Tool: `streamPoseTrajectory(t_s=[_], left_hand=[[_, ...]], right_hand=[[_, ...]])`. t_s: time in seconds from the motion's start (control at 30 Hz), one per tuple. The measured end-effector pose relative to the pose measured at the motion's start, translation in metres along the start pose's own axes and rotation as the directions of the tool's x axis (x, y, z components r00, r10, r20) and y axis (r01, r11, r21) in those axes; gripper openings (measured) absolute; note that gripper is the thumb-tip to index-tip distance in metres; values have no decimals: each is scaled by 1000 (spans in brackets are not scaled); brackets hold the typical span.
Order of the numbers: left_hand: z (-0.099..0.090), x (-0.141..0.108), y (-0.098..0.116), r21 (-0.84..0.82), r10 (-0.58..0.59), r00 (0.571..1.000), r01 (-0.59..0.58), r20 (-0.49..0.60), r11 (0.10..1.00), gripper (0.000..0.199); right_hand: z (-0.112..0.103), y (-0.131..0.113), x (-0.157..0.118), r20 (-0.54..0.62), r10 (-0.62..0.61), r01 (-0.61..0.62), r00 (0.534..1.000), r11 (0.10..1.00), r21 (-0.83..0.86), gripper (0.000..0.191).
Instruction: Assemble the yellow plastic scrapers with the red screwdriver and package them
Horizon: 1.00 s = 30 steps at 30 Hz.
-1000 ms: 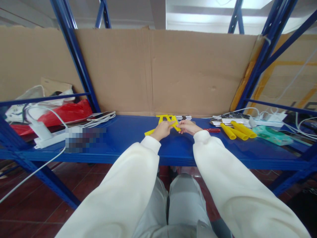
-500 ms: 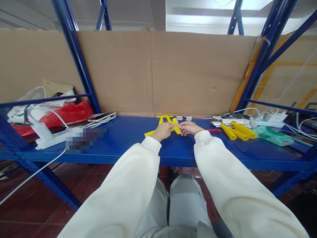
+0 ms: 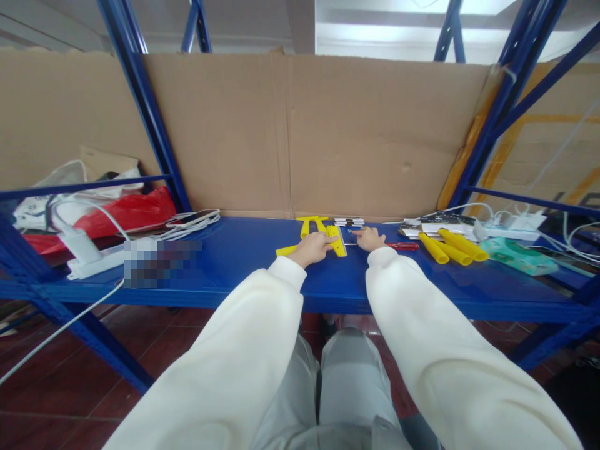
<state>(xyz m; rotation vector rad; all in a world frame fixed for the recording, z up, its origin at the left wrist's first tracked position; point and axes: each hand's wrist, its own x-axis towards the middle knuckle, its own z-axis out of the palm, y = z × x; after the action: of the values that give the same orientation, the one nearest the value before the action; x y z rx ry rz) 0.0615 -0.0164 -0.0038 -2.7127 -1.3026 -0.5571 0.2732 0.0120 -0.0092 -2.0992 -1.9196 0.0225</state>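
Yellow scraper-like tool (image 3: pixel 337 245): mid-shelf, pale edge facing right. Fingers of my left hand (image 3: pixel 312 249) are closed around it, pinching close to its head. My right hand (image 3: pixel 371 239) is just to the right, index finger stretched toward a small pale bit (image 3: pixel 350 232) on the blue shelf (image 3: pixel 253 250); too tiny to tell whether I touch it or pinch anything there. Just behind: yellow pieces (image 3: pixel 305 227), a black-and-white stack (image 3: pixel 349 222). Farther right: red tool (image 3: pixel 404 246), yellow tubes (image 3: pixel 454 251), green packet (image 3: pixel 520 256).
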Motion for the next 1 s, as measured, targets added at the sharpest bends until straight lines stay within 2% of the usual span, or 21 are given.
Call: streamPoseTrajectory(t_s=[0.27, 0.4, 0.57, 0.7, 0.87, 0.93, 1.0], left_hand=[[3, 1, 1, 16, 58, 998, -58, -2, 998, 39], [2, 0, 3, 7, 51, 999, -51, 0, 999, 38], [0, 0, 5, 30, 66, 997, -67, 27, 997, 39], [1, 0, 5, 29, 85, 996, -85, 16, 996, 41], [3, 1, 4, 21, 88, 996, -88, 5, 996, 40], [4, 1, 3, 12, 94, 996, -94, -1, 995, 40], [4, 1, 3, 1, 105, 994, -105, -12, 994, 41]], right_hand=[[0, -12, 12, 53, -25, 33, 998, 987, -158, 55], [-2, -14, 13, 103, -28, 45, 994, 984, -171, 56], [-2, -15, 14, 90, -23, 37, 996, 987, -158, 58], [-4, -16, 15, 129, -25, 47, 991, 984, -170, 57], [-3, -17, 12, 14, -96, 97, 995, 987, -125, 39], [-2, -17, 13, -33, -59, 57, 998, 996, -69, 30], [0, -17, 15, -31, 28, -28, 999, 1000, 7, 23]])
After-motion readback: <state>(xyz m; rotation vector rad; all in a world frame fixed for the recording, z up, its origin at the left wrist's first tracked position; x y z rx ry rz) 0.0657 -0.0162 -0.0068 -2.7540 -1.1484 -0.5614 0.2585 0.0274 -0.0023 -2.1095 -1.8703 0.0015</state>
